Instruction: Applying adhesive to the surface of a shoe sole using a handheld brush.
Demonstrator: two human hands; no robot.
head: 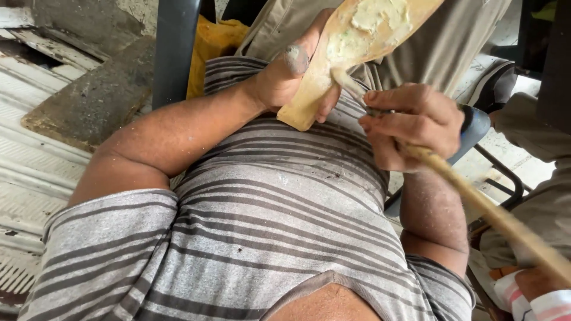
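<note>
Beside corrugated metal sheeting (30, 160), stone slab (89, 104)

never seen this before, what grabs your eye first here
First, at top centre, the wooden board smeared with pale paste, gripped at its lower end by the left hand. Just right of it, the right hand grips a long stick whose tip touches the board. Below them, a grey striped shirt fills most of the view.
</note>
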